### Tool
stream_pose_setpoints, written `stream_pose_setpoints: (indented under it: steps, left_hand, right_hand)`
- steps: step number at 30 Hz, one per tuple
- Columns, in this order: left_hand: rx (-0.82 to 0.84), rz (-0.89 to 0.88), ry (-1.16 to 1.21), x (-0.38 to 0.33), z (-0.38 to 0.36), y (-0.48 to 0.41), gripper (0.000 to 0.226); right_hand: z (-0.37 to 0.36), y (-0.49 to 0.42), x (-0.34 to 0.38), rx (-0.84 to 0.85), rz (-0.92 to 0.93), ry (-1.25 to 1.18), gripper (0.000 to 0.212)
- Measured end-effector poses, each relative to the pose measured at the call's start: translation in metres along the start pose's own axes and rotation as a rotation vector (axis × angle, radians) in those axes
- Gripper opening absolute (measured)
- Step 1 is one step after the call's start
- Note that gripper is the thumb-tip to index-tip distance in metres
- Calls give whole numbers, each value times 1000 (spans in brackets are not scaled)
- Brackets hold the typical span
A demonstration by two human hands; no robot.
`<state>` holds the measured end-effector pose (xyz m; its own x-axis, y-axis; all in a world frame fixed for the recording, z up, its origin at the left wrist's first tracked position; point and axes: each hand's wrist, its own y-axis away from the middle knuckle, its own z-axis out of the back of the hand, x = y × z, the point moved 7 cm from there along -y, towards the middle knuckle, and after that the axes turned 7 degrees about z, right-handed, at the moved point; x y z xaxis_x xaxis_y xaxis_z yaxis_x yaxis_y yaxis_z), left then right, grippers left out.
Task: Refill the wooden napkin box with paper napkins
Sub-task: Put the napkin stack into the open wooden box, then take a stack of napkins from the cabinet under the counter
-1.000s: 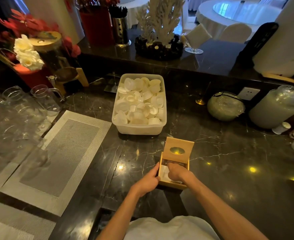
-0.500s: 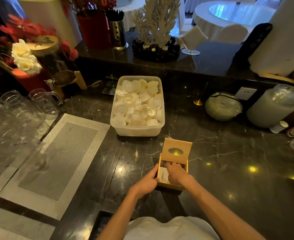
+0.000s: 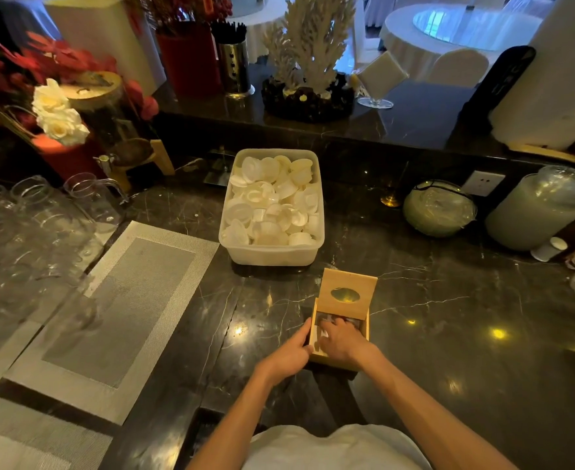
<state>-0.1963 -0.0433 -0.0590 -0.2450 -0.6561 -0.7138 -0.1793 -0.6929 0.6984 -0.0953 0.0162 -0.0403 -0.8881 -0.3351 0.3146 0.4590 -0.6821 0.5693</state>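
The wooden napkin box (image 3: 366,329) stands on the dark marble counter just in front of me. Its hinged lid (image 3: 346,283), which has an oval hole, is tipped up at the far side. White paper napkins (image 3: 317,338) lie inside and are mostly covered. My right hand (image 3: 342,341) reaches into the box from the near side, fingers curled down on the napkins. My left hand (image 3: 288,355) grips the box's left wall and near corner, with the thumb along the rim.
A white plastic tub (image 3: 272,254) full of small white cups sits just beyond the box. To the left lie grey woven mats (image 3: 120,310), with several upturned glasses (image 3: 25,232) beyond them. Covered bowls and jars (image 3: 440,207) stand at the right. A raised ledge runs behind.
My right hand has pushed a little deeper into the box, covering more of the napkins. The left hand stays on the box's left wall. The box has not moved.
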Motion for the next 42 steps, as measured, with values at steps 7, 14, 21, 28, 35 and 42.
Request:
stream_pose_setpoints:
  steps: [7,14,21,28,35,42]
  left_hand:
    - [-8,-23,7,-4,0,5,72]
    - [-49,-63,-4,-9,-4,16,66]
    - [-299,-199,-33,-14,-28,52,59]
    - [-488,-157,13,20,-63,82,61]
    - [-717,74,-216,85,-104,128,52]
    - [-1044,257,-302,167,-123,211,47]
  right_hand:
    - [0,5,2,-32,26,-2,47]
    - [3,20,9,-29,104,22,51]
    - [29,71,-3,-536,274,-113,36]
    - [7,118,-51,-198,289,-801,55]
    - [-28,157,-40,-204,495,-355,54]
    - [-96,204,23,-186,720,84,67]
